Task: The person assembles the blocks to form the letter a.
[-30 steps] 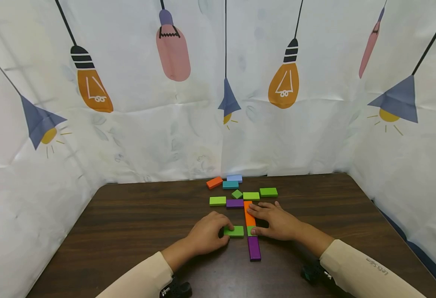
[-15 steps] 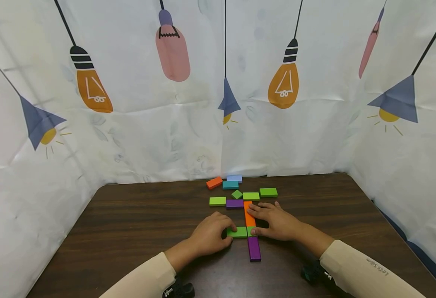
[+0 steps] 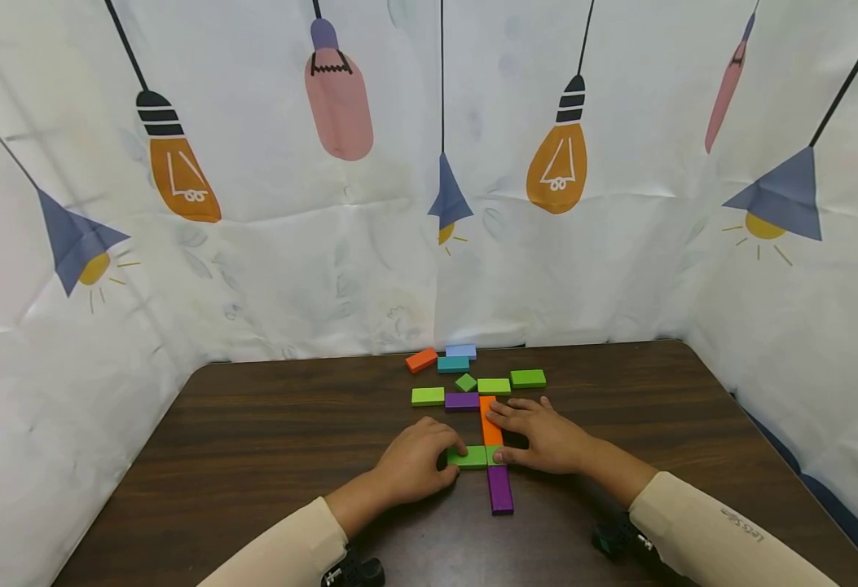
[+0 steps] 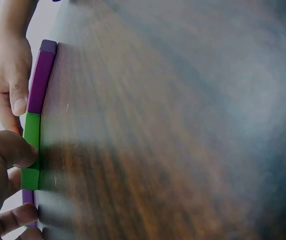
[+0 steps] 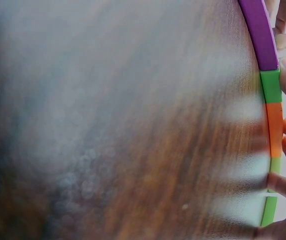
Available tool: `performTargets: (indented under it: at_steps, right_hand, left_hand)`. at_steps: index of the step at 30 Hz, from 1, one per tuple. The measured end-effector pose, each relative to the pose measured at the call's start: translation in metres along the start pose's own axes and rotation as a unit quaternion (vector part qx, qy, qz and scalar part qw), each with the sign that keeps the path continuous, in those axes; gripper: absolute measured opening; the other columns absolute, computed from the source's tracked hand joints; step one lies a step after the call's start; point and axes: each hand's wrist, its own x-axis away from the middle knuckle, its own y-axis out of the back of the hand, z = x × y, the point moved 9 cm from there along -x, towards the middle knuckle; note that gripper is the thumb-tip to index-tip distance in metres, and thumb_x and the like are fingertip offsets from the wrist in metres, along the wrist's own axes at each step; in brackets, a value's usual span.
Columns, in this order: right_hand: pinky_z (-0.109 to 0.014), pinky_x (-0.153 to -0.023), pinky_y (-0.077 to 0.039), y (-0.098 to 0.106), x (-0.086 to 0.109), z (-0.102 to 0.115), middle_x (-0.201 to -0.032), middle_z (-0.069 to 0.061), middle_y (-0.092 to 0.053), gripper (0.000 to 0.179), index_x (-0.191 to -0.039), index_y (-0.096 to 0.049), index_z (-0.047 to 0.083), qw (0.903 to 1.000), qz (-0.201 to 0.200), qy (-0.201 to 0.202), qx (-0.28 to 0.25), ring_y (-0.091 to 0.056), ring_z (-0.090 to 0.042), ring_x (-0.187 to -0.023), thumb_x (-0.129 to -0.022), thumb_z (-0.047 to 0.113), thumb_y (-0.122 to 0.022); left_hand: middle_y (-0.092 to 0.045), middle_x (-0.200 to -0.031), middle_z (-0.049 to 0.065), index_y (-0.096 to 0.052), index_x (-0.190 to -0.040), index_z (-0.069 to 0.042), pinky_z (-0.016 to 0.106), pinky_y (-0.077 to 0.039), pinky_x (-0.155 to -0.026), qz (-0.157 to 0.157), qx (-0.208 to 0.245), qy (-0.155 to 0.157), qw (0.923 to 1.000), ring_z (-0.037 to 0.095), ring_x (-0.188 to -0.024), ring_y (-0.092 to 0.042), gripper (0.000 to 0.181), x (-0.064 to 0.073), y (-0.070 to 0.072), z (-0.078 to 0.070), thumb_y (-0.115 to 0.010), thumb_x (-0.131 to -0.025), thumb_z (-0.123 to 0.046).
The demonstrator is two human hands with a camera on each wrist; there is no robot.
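My left hand (image 3: 414,463) pinches a long green block (image 3: 471,459) between thumb and fingers, flat on the table. The block's right end meets a small green block (image 3: 491,452). My right hand (image 3: 546,439) lies with extended fingers over the column of blocks. Its thumb touches the small green block, and its fingertips rest on an orange block (image 3: 489,422) above that. A purple block (image 3: 500,491) continues the column toward me. In the left wrist view, the left thumb presses the side of the green block (image 4: 30,177).
At the column's far end lie a second purple block (image 3: 462,402) and two light green blocks (image 3: 429,397). Beyond are a small green block (image 3: 466,382), a green block (image 3: 528,379), a teal block (image 3: 454,365), a blue block (image 3: 461,351) and a red-orange block (image 3: 422,360).
My left hand has slid the long green block right, closing the gap to the small green block. In the last half second it barely moves. The right hand has stayed in place.
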Motion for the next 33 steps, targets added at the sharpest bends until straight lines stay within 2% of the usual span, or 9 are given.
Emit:
performTargets:
  at_steps: [8, 13, 17, 26, 29, 33]
  right_hand:
    - [-0.076, -0.111, -0.015, 0.000, 0.000, 0.000, -0.163, 0.002, -0.036, 0.081, -0.158, -0.042, 0.021, 1.0000, 0.000, 0.000, -0.001, -0.030, -0.033, -0.150, -0.096, 0.072, -0.049]
    - [-0.076, -0.112, -0.014, 0.000, 0.000, 0.000, -0.163, 0.002, -0.036, 0.081, -0.158, -0.042, 0.021, 1.0000, 0.003, -0.002, -0.003, -0.029, -0.032, -0.150, -0.096, 0.071, -0.049]
    - [-0.075, -0.112, -0.014, 0.000, 0.000, 0.000, -0.163, 0.002, -0.036, 0.081, -0.158, -0.042, 0.021, 1.0000, 0.004, -0.003, 0.000, -0.029, -0.032, -0.150, -0.096, 0.072, -0.049]
    - [-0.075, -0.112, -0.015, 0.000, -0.001, 0.001, -0.163, 0.002, -0.036, 0.081, -0.158, -0.043, 0.021, 1.0000, 0.004, -0.004, 0.001, -0.031, -0.032, -0.150, -0.096, 0.072, -0.049]
    - [-0.075, -0.112, -0.015, 0.001, 0.000, 0.001, -0.163, 0.002, -0.036, 0.080, -0.158, -0.042, 0.021, 1.0000, 0.005, -0.004, 0.003, -0.031, -0.033, -0.150, -0.096, 0.071, -0.050]
    - [-0.075, -0.112, -0.014, 0.001, 0.000, 0.002, -0.163, 0.002, -0.036, 0.079, -0.158, -0.042, 0.021, 1.0000, 0.007, -0.003, 0.002, -0.030, -0.033, -0.150, -0.097, 0.068, -0.052]
  left_hand:
    - [-0.070, -0.113, -0.009, -0.074, -0.109, -0.022, 0.037, -0.051, -0.094, 0.009, 0.000, 0.004, 1.0000, 0.014, -0.107, -0.058, 0.020, 0.000, -0.001, 0.000, -0.079, -0.090, -0.026]
    - [-0.068, -0.116, -0.008, -0.073, -0.114, -0.023, 0.038, -0.050, -0.096, 0.020, 0.017, 0.012, 0.9996, 0.014, -0.110, -0.058, 0.023, -0.001, 0.000, 0.003, -0.077, -0.092, -0.028]
    - [-0.067, -0.117, -0.008, -0.073, -0.115, -0.021, 0.037, -0.051, -0.096, 0.016, 0.032, 0.019, 0.9992, 0.015, -0.111, -0.058, 0.021, -0.002, 0.005, 0.007, -0.072, -0.095, -0.029]
    - [-0.070, -0.115, -0.004, -0.073, -0.112, -0.018, 0.042, -0.051, -0.099, -0.032, 0.028, 0.032, 0.9986, 0.019, -0.113, -0.060, 0.016, -0.008, 0.029, 0.023, -0.069, -0.097, -0.022]
    - [-0.070, -0.114, -0.003, -0.073, -0.113, -0.017, 0.042, -0.052, -0.096, -0.056, 0.019, 0.040, 0.9975, 0.020, -0.111, -0.061, 0.017, -0.010, 0.037, 0.034, -0.070, -0.097, -0.021]
    - [-0.070, -0.115, -0.001, -0.073, -0.114, -0.016, 0.042, -0.053, -0.092, -0.082, -0.004, 0.067, 0.9944, 0.023, -0.110, -0.061, 0.019, -0.012, 0.045, 0.052, -0.071, -0.096, -0.020]
